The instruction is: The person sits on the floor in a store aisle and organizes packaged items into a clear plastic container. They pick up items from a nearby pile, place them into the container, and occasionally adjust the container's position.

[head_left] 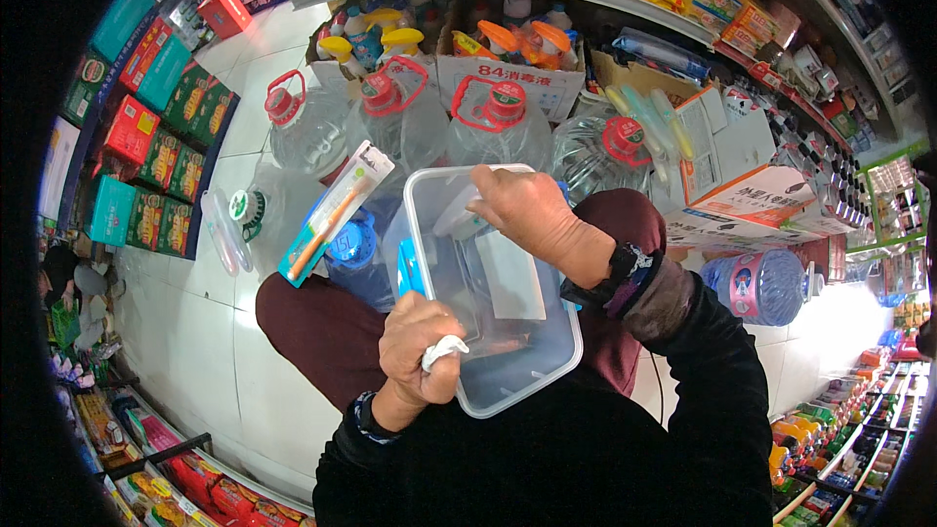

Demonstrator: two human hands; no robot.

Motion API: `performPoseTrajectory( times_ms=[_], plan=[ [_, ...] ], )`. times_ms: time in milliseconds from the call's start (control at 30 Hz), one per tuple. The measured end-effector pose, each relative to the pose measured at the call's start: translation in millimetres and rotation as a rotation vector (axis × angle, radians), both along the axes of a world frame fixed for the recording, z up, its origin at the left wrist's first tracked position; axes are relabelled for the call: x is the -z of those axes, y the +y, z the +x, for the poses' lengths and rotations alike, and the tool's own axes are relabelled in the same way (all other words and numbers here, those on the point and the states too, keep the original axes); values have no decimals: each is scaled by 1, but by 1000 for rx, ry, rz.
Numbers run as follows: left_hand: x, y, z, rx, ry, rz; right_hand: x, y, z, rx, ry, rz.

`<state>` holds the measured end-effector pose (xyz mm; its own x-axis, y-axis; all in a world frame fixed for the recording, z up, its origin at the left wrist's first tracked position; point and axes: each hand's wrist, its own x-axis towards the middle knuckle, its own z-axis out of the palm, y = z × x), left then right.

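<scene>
A clear plastic box (512, 373) is tilted over my lap, its open top towards me, with blue latches at its sides and a pale sheet (512, 274) showing through it. My left hand (423, 351) grips the box's left rim and has a crumpled white tissue (443, 351) tucked in its fingers. Across the upper rim reaches my right hand (538, 216), fingers bent at the top edge; what its fingertips hold is hidden. A packaged toothbrush (333, 216) lies left of the box, beside a blue cap (351, 240) marked 15L.
Several large bottles with red caps (505, 104) stand in front of me. Cartons with spray bottles (395, 40) sit behind them. An open white carton (739, 190) and a big water bottle (761, 287) are at the right. Stacked boxes (157, 183) border the tiled floor at the left.
</scene>
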<state>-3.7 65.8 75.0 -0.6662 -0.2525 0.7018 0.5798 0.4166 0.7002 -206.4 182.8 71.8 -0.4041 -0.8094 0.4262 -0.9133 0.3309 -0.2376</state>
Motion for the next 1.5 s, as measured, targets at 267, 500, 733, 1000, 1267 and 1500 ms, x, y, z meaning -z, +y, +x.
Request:
performPoseTrajectory(
  times_ms=[267,500,733,1000,1267,1500],
  plan=[
    [-5,2,-4,18,-21,4,5,16,-14,-4,84,29],
    [-1,5,-7,4,-62,41,5,26,-23,-22,36,65],
    [-2,6,-11,4,-111,75,13,22,-33,48,-52,104],
    [-9,10,-12,4,-169,68,7,26,-36,74,-79,114],
    [-3,8,-12,3,-165,49,6,65,-61,129,-195,-250],
    [-2,8,-19,20,-131,33,27,188,-142,665,59,-96]
  ],
)
